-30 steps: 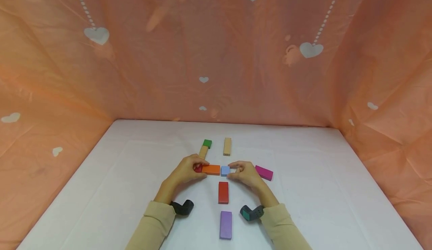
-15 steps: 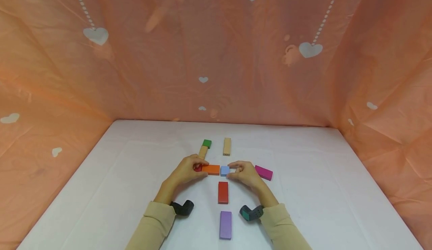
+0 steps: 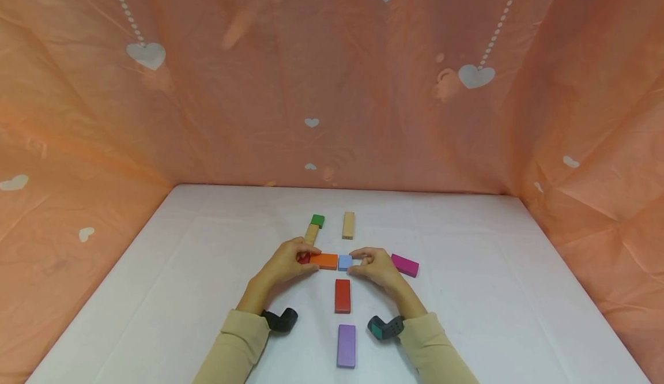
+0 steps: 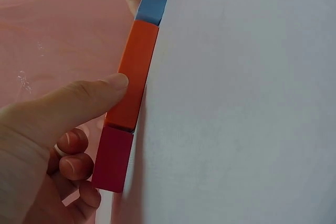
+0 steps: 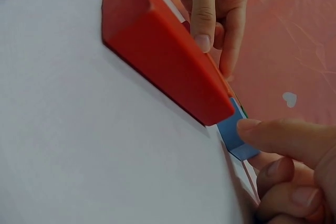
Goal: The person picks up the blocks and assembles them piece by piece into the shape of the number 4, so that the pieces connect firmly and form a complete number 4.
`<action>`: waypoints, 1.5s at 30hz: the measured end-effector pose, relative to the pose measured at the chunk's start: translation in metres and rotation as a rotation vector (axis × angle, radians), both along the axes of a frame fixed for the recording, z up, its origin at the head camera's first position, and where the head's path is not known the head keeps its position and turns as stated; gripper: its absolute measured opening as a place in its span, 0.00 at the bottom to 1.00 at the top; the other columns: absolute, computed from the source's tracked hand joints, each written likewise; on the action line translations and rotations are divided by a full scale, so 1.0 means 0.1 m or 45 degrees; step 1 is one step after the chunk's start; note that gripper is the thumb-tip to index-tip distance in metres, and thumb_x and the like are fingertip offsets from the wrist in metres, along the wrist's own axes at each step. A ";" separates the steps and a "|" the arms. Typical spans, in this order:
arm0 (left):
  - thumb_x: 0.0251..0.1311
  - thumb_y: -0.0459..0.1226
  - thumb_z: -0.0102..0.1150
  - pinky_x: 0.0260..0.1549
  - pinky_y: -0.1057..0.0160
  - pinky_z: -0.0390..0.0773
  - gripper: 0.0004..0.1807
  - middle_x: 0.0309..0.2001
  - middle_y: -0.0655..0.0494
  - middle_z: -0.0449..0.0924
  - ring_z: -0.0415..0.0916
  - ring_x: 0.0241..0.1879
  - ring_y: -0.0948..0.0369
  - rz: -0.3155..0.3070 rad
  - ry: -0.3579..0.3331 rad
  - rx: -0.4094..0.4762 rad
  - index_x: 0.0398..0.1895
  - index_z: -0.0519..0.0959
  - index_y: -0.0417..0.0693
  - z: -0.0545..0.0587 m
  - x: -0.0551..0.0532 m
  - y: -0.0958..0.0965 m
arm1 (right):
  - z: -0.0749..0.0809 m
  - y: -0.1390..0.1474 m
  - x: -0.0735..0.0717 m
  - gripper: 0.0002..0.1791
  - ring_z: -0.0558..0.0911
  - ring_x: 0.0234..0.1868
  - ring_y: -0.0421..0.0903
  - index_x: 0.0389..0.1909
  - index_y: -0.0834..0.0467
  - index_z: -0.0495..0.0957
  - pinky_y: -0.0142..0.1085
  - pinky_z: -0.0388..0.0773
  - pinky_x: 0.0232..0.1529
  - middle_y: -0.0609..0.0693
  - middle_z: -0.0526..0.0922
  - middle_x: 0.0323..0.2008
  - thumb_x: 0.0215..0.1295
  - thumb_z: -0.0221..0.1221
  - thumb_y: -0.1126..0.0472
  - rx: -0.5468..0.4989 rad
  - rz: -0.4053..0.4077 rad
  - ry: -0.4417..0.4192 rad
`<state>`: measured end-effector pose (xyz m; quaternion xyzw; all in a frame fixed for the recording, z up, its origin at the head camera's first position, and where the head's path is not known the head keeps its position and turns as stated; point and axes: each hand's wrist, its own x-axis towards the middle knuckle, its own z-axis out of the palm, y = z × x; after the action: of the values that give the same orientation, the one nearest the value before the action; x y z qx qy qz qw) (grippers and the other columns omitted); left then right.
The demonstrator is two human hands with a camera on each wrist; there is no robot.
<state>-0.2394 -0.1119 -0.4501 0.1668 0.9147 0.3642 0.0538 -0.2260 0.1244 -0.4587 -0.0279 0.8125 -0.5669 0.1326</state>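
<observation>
My left hand [image 3: 287,260] pinches an orange block [image 3: 324,262] between thumb and fingers. In the left wrist view its thumb presses the orange block's side, and a dark red block [image 4: 113,159] lies end to end with it, beside the curled fingers. My right hand [image 3: 378,266] pinches a short light blue block [image 3: 344,263], thumb on its near side in the right wrist view. The blue block sits in line with the orange one, at its right end. A red block [image 3: 342,296] lies lengthwise just nearer to me than the blue one.
A purple block [image 3: 346,346] lies nearest me. To the right of my right hand is a magenta block [image 3: 405,265]. Behind my left hand are a natural wood block [image 3: 312,234] and a green block [image 3: 318,221]; another wood block [image 3: 349,225] lies farther back on the white table [image 3: 467,292].
</observation>
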 end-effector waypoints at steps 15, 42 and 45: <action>0.51 0.37 0.71 0.53 0.54 0.77 0.15 0.41 0.51 0.77 0.69 0.42 0.59 0.021 -0.020 0.015 0.44 0.85 0.49 -0.01 0.01 0.01 | 0.02 -0.03 0.03 0.22 0.63 0.19 0.40 0.51 0.67 0.79 0.28 0.60 0.24 0.43 0.65 0.13 0.53 0.67 0.67 0.000 -0.027 -0.003; 0.50 0.39 0.72 0.45 0.61 0.77 0.16 0.39 0.53 0.78 0.70 0.42 0.60 0.023 -0.021 0.044 0.45 0.85 0.49 -0.03 -0.01 -0.04 | -0.03 -0.04 0.00 0.21 0.63 0.18 0.40 0.49 0.65 0.81 0.29 0.60 0.26 0.43 0.65 0.13 0.52 0.68 0.66 0.038 -0.043 0.026; 0.50 0.39 0.72 0.43 0.64 0.76 0.17 0.38 0.53 0.77 0.70 0.41 0.60 0.014 -0.008 0.033 0.45 0.85 0.48 -0.03 -0.02 -0.06 | -0.02 -0.04 0.00 0.21 0.63 0.19 0.39 0.49 0.65 0.81 0.29 0.60 0.26 0.43 0.64 0.12 0.52 0.68 0.66 0.038 -0.040 0.034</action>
<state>-0.2417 -0.1174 -0.4536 0.1612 0.9107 0.3768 0.0524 -0.2265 0.1200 -0.4608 -0.0207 0.8229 -0.5564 0.1132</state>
